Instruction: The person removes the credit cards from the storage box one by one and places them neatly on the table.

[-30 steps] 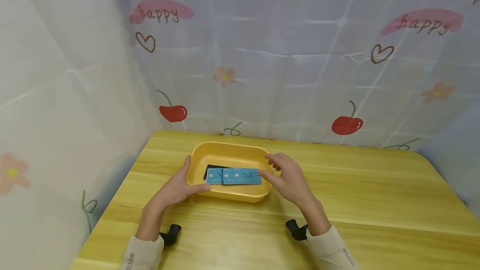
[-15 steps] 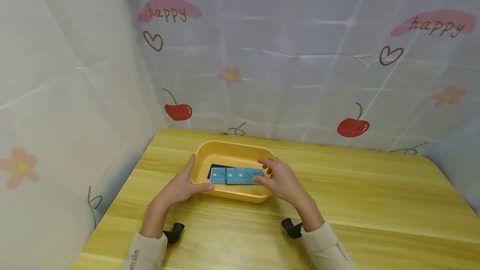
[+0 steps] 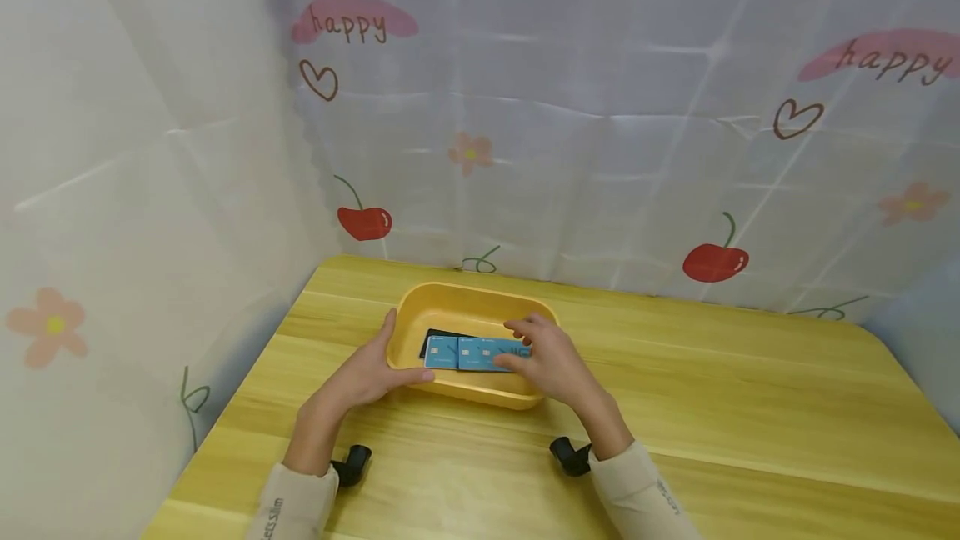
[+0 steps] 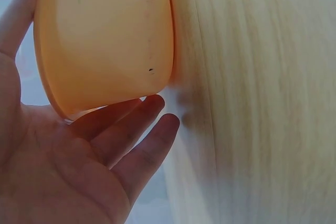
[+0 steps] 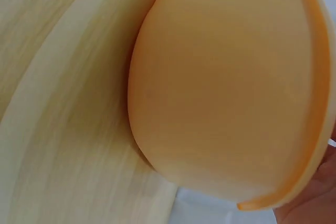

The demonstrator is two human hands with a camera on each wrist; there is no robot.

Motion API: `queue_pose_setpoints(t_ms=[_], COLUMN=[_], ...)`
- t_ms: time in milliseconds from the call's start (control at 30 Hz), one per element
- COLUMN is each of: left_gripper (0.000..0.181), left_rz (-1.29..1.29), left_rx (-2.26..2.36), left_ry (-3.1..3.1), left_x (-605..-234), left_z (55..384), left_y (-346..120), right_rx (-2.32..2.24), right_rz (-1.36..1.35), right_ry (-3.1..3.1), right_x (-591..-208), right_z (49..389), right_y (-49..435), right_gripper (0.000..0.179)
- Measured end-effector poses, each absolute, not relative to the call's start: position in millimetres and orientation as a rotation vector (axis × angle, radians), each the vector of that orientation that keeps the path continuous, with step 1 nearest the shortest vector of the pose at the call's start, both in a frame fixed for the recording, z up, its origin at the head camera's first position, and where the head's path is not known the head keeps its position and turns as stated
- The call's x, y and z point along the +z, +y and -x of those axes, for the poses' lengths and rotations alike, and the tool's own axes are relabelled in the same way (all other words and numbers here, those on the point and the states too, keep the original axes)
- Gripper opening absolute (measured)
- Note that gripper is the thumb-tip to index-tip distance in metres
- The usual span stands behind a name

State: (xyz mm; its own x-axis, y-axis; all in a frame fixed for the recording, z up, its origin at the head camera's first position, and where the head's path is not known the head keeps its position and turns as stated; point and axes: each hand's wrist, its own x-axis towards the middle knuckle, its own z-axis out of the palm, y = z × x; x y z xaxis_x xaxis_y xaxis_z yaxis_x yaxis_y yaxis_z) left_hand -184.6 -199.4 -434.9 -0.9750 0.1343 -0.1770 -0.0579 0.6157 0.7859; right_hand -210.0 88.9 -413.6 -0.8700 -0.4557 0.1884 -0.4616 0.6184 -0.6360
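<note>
A yellow plastic basin [image 3: 450, 300] stands on the table. Inside lie overlapping blue chip cards [image 3: 441, 352] in a row, partly on top of a flat black thing [image 3: 452, 333]. My left hand [image 3: 367, 369] spans the basin's left end, its straight thumb along the near rim and its fingers outside the wall. In the left wrist view, the left fingers [image 4: 134, 135] extend along the basin's outside. My right hand [image 3: 551, 361] reaches over the right rim, thumb overlapping the rightmost card, other fingers loosely bent above. The right wrist view mostly shows the basin's outer wall [image 5: 220, 87].
The wood-grain table [image 3: 712, 407] extends to the right and in front of the basin. A white printed curtain [image 3: 585, 190] hangs behind its back edge, with another sheet [image 3: 150, 190] on the left. Black wrist mounts [image 3: 352, 465] stick out beside both sleeves.
My right hand has moved left, from the basin's right rim to over the cards, and its thumb now covers more of them. My left hand keeps its place on the basin. The view has shifted slightly.
</note>
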Motion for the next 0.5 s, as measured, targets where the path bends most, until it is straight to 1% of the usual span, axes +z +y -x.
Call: queue_pose_setpoints(t_ms=[300,500], left_gripper=[0.127,0.126], left_rz=[-0.064,-0.063], left_rx=[1.288,1.305], left_ry=[2.628,2.616], left_x=[-435,-435], left_z=[184,183], left_y=[-200,-199], right_rx=[1.106,1.048], right_rz=[-0.814,-0.821], right_ry=[-2.82,-2.911], right_x=[-413,-414], right_z=[213,215], right_y=[78,72], right_gripper=[0.05,0.053])
